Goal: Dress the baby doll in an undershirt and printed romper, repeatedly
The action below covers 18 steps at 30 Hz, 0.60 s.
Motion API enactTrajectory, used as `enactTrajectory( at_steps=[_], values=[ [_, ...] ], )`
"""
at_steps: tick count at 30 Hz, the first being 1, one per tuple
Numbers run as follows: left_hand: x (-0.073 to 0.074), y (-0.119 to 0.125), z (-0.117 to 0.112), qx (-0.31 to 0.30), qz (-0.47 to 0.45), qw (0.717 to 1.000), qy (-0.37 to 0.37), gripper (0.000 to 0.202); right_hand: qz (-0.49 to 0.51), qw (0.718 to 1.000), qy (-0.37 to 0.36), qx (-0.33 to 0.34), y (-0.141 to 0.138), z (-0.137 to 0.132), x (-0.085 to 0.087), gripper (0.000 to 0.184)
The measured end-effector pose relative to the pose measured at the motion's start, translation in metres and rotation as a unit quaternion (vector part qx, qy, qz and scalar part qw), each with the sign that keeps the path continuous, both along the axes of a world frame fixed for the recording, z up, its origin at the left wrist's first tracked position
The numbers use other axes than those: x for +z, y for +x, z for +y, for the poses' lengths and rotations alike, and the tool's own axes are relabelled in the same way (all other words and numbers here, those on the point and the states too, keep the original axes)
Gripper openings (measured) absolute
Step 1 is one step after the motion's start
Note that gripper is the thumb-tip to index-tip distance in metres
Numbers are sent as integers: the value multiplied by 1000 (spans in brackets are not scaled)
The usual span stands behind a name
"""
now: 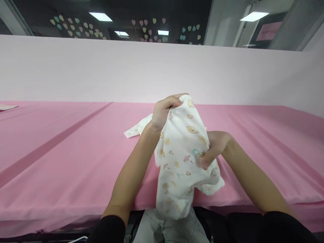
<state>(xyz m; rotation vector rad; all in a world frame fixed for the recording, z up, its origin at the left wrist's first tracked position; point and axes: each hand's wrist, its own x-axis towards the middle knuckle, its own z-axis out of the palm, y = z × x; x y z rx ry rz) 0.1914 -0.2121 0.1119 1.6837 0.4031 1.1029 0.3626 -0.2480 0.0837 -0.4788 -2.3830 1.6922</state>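
Observation:
A small white garment (181, 152) printed with bears and little coloured shapes hangs above the near edge of a pink-covered table (76, 152). My left hand (164, 109) is closed round its top edge and lifts it. My right hand (215, 146) pinches the cloth lower down on the right side. The garment's lower part drapes over the table edge toward my lap, and one sleeve (134, 130) trails on the table behind my left wrist.
A pale pink partition wall (152, 71) stands along the table's far side. A flat pale item (7, 107) lies at the far left edge. Above the wall, dark glass carries pastel heart stickers (76, 28).

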Motion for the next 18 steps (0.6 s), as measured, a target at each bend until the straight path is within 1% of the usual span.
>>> enactTrajectory(
  at_steps=[1, 2, 3, 5, 7, 8, 9, 11, 14, 16, 18],
  values=[
    [0, -3, 1, -8, 18, 1000, 8, 31, -2, 1000, 10, 5, -1, 5, -4, 56],
    [0, -6, 3, -22, 37, 999, 19, 32, 11, 1000, 23, -17, 0, 8, -5, 54],
    [1, -10, 4, -39, 62, 997, 35, 31, 34, 997, 34, -57, 1, 11, -6, 50],
    [3, -19, 7, -54, 136, 987, 70, 29, 97, 980, 36, -169, 6, 16, -3, 40],
    [4, -28, 13, -27, 228, 969, 87, 34, 156, 953, 21, -258, 11, 21, 2, 36],
    [4, -31, 16, -1, 257, 963, 87, 36, 180, 942, 17, -282, 12, 25, 3, 39],
    [4, -34, 21, 27, 261, 961, 81, 35, 201, 934, 17, -296, 12, 28, 4, 44],
    [0, -36, 31, 62, 203, 975, 64, 33, 237, 921, 26, -308, 8, 34, 3, 57],
    [-8, -32, 48, 67, 68, 995, 27, 35, 252, 915, 30, -313, -4, 40, -1, 70],
    [-14, -29, 57, 59, 20, 998, 0, 38, 244, 915, 19, -320, -10, 43, -4, 71],
    [-18, -26, 62, 57, 5, 998, -18, 40, 233, 916, -5, -328, -13, 46, -6, 67]
  ],
)
